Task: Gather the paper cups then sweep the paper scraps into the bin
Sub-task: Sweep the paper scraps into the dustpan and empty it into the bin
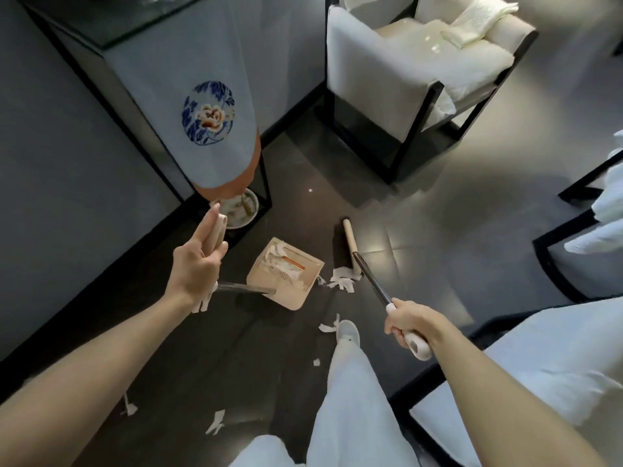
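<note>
A: hand status?
B: left hand (195, 261) pinches the cream top of the dustpan (290, 291) handle, fingers laid long against it, thumb closing on the right side. right hand (408, 323) is wrapped round the white grip of the broom (351, 246), nothing slack
A: where's the paper?
B: three lots. one load of paper scraps (279, 261) sits in the pan's far end. a small pile (342, 281) lies on the floor (303, 203) between the pan's right edge and the broom head, touching the bristles. strays lie nearer: one by the shoe (349, 332), more down left (215, 421)
A: bin?
B: bin (241, 207) is far left under the table, half hidden by the hanging cloth (202, 136). can't tell if the cups are inside
A: how to run the sweep?
B: my read: the pan mouth isn't squared to that pile. turn the handle with the left hand so the lip faces right and sits flat on the floor. then short pulls leftward with the broom, bristles low, no flicking since the strips are light and will scatter. firm up the left grip first or the pan skids when bristles hit. strays by the shoe after, then tip into the bin with the pan level
</note>
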Demonstrator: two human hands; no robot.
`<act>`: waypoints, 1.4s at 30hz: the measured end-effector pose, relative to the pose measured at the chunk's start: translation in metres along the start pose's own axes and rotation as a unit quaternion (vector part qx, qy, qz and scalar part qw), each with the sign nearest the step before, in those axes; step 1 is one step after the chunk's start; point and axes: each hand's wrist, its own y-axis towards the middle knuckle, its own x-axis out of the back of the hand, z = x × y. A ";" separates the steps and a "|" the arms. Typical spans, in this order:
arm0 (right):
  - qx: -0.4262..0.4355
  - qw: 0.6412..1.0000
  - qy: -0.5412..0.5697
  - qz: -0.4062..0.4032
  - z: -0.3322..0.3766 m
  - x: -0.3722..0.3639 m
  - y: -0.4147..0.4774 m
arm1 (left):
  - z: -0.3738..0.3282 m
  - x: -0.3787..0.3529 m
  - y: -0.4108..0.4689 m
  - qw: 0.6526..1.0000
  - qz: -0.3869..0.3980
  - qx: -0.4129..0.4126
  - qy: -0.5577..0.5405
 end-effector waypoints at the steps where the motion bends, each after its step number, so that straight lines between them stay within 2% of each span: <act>1: -0.006 0.999 0.029 0.012 -0.005 -0.020 -0.010 | 0.006 0.011 -0.016 1.000 0.000 0.000 0.007; 3: -0.013 0.996 0.087 0.030 -0.015 -0.060 -0.029 | 0.019 0.034 -0.049 1.000 -0.001 -0.004 0.006; 6: -0.038 0.992 0.106 0.054 -0.032 -0.112 -0.059 | 0.032 0.064 -0.087 1.000 -0.008 0.013 0.023; 9: -0.070 0.971 0.203 0.102 -0.047 -0.143 -0.083 | 0.046 0.088 -0.119 0.999 -0.011 0.037 0.033; 16: -0.030 0.977 0.206 0.052 -0.051 -0.126 -0.111 | 0.062 0.118 -0.194 0.996 -0.024 0.082 -0.001; 20: 0.011 0.990 0.141 0.014 -0.038 -0.122 -0.103 | 0.061 0.125 -0.238 0.992 -0.065 0.104 0.007; 23: 0.052 0.998 0.007 -0.030 -0.017 -0.127 -0.081 | 0.061 0.130 -0.266 0.987 -0.115 0.114 0.025; 25: 0.068 0.996 -0.044 -0.041 -0.003 -0.132 -0.059 | 0.061 0.136 -0.283 0.981 -0.147 0.121 0.028; 28: 0.076 0.991 -0.106 -0.017 0.012 -0.147 -0.024 | 0.063 0.140 -0.306 0.974 -0.184 0.131 0.028; 31: 0.070 0.983 -0.170 0.025 0.019 -0.163 -0.011 | 0.065 0.135 -0.328 0.961 -0.227 0.157 -0.020; 34: 0.062 0.965 -0.250 0.052 0.021 -0.172 -0.013 | 0.069 0.130 -0.340 0.955 -0.238 0.166 -0.055; 37: 0.048 0.968 -0.229 0.086 0.010 -0.180 -0.016 | 0.072 0.130 -0.347 0.955 -0.228 0.175 -0.069; 42: 0.012 0.987 -0.101 0.126 -0.037 -0.201 -0.045 | 0.071 0.131 -0.364 0.961 -0.206 0.174 -0.057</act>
